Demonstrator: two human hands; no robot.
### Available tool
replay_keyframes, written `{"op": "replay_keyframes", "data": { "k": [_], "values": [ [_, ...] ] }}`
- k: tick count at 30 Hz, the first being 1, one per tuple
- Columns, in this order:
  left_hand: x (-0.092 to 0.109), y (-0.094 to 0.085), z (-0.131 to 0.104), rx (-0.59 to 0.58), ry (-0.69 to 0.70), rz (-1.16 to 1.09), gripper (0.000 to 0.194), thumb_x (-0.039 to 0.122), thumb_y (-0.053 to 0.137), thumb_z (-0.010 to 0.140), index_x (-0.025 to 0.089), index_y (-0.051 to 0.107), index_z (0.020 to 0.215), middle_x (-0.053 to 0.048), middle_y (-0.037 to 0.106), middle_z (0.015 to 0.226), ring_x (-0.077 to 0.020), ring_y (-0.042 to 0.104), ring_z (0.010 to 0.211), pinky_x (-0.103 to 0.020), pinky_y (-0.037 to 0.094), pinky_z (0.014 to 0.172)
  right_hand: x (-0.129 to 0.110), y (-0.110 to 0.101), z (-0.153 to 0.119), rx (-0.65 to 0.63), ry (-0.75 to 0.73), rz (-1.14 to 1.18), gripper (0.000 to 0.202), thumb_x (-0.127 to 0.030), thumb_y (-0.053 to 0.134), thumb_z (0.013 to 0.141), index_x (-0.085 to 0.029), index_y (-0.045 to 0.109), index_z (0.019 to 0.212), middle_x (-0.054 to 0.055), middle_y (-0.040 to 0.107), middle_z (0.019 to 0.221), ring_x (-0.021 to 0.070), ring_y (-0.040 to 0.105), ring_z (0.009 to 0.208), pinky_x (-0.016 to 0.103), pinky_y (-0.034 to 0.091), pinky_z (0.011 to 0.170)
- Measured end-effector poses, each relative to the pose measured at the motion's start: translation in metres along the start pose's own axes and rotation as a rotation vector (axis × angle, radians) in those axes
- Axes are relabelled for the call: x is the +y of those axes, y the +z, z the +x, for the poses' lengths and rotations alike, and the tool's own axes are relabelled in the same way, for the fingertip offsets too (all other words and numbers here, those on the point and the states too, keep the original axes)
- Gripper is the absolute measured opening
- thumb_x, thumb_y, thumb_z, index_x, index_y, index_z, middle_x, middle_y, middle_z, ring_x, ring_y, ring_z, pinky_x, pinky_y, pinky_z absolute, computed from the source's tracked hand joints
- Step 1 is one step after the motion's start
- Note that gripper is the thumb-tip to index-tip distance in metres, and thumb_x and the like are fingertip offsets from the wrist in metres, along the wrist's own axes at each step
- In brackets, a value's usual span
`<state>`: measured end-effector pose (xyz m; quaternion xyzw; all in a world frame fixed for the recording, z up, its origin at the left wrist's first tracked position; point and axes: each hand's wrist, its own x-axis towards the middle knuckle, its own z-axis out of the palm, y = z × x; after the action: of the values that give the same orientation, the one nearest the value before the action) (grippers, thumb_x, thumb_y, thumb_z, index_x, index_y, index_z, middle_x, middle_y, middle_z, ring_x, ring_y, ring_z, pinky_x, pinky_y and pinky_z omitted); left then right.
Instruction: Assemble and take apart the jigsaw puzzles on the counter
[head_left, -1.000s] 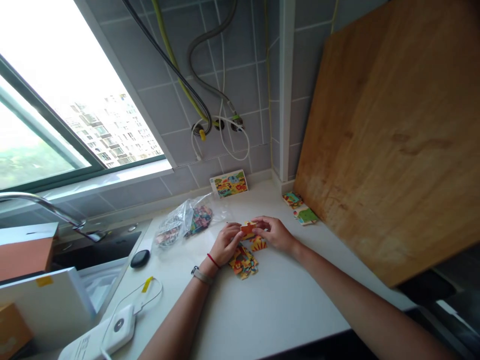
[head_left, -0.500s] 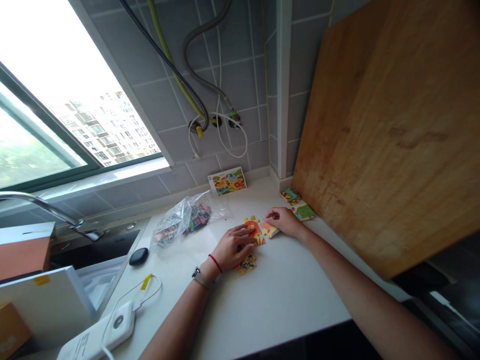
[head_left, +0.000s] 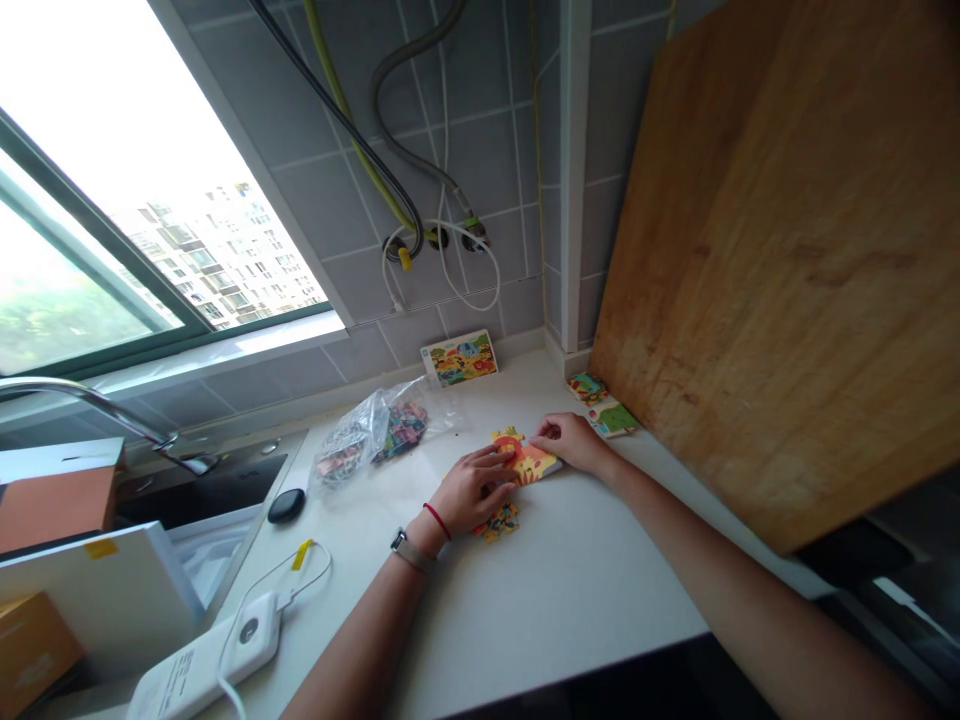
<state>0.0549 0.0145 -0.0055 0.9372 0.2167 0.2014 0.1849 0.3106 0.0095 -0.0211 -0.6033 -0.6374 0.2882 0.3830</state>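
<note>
Orange and yellow jigsaw puzzle pieces [head_left: 517, 447] lie on the white countertop. My left hand [head_left: 478, 487] rests over their left side, its fingers stretched out and lying on them, hiding part of the picture. At the right side, my right hand [head_left: 568, 440] pinches the edge of an orange-yellow puzzle piece [head_left: 541, 462], which now sits against the others. Whether its tabs are fully locked I cannot tell. Below my left hand lies a cluster of small-patterned puzzle pieces [head_left: 501, 522], partly covered by the hand.
A picture card [head_left: 460, 358] leans against the back wall. Clear plastic bags [head_left: 379, 435] hold more pieces. Other puzzle pieces [head_left: 611, 418] lie by a large wooden board [head_left: 757, 270]. A black case [head_left: 286, 506], a white power bank [head_left: 214, 650] with cable and a sink [head_left: 232, 490] are leftward.
My right hand has brought the orange-yellow puzzle piece left against the others, closing the gap between them. My left hand stays on the pieces. The view has shifted slightly.
</note>
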Motion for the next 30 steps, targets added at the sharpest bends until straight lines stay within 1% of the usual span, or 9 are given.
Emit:
{"op": "replay_keyframes", "data": {
  "k": [3,5,9,12,15,21,25,30],
  "values": [
    [0.002,-0.001,-0.002,-0.008,-0.004,0.007,0.034,0.039,0.052,0.101,0.024,0.075,0.12,-0.01,0.064,0.14,-0.029,0.054,0.135,-0.048,0.046,0.113,-0.006,0.001,-0.003,0.053,-0.037,-0.125,0.015,-0.034,0.074,0.076,-0.019,0.073,0.075,0.005,0.073,0.072,0.0173,0.063,0.067,0.027,0.044,0.064],
    [0.005,-0.004,-0.002,-0.007,-0.002,0.003,0.034,0.04,0.052,0.1,0.024,0.075,0.118,-0.009,0.065,0.139,-0.0292,0.055,0.134,-0.048,0.046,0.112,-0.008,0.001,-0.004,0.053,-0.053,-0.164,0.015,-0.034,0.074,0.077,-0.019,0.073,0.076,0.004,0.073,0.071,0.0166,0.061,0.065,0.027,0.042,0.063],
    [0.014,-0.007,-0.003,-0.015,0.006,0.006,0.034,0.043,0.052,0.1,0.025,0.075,0.118,-0.007,0.068,0.136,-0.0295,0.055,0.133,-0.048,0.046,0.11,-0.01,0.001,-0.005,0.043,-0.064,-0.203,0.013,-0.032,0.073,0.077,-0.019,0.072,0.074,0.002,0.071,0.069,0.0156,0.058,0.062,0.026,0.04,0.062],
    [0.019,-0.004,-0.001,-0.051,0.035,0.02,0.036,0.044,0.053,0.099,0.026,0.073,0.122,-0.006,0.067,0.136,-0.0293,0.054,0.134,-0.047,0.046,0.11,-0.01,0.001,-0.006,0.038,-0.074,-0.207,0.013,-0.031,0.072,0.078,-0.019,0.071,0.074,0.002,0.07,0.069,0.0153,0.057,0.062,0.026,0.039,0.062],
    [0.022,0.0,0.001,-0.068,0.064,0.01,0.035,0.044,0.054,0.098,0.024,0.073,0.12,-0.005,0.068,0.136,-0.028,0.057,0.131,-0.045,0.046,0.11,-0.007,0.002,-0.005,0.035,-0.073,-0.209,0.013,-0.032,0.071,0.079,-0.019,0.071,0.076,0.002,0.069,0.07,0.0157,0.057,0.064,0.026,0.04,0.063],
    [0.022,0.001,0.001,-0.055,0.055,-0.025,0.032,0.042,0.054,0.098,0.022,0.075,0.113,-0.004,0.07,0.132,-0.0279,0.059,0.128,-0.044,0.047,0.11,-0.001,0.004,-0.003,0.049,-0.135,-0.275,0.008,-0.027,0.073,0.078,-0.019,0.072,0.079,0.004,0.069,0.084,0.0171,0.061,0.073,0.027,0.043,0.07],
    [0.022,0.002,0.002,-0.057,0.046,-0.036,0.032,0.041,0.054,0.099,0.022,0.076,0.112,-0.005,0.07,0.132,-0.0278,0.059,0.127,-0.044,0.048,0.109,-0.005,0.004,-0.005,0.003,-0.109,-0.278,0.01,-0.027,0.075,0.078,-0.019,0.074,0.083,0.004,0.069,0.089,0.0178,0.064,0.078,0.027,0.045,0.072],
    [0.022,0.003,0.003,-0.067,0.034,-0.025,0.03,0.041,0.056,0.098,0.023,0.075,0.112,-0.004,0.07,0.132,-0.0277,0.059,0.127,-0.044,0.048,0.109,-0.01,0.003,-0.008,-0.01,-0.081,-0.274,0.014,-0.03,0.079,0.078,-0.022,0.077,0.089,0.005,0.071,0.097,0.0193,0.067,0.086,0.028,0.047,0.078]
  ]
}}
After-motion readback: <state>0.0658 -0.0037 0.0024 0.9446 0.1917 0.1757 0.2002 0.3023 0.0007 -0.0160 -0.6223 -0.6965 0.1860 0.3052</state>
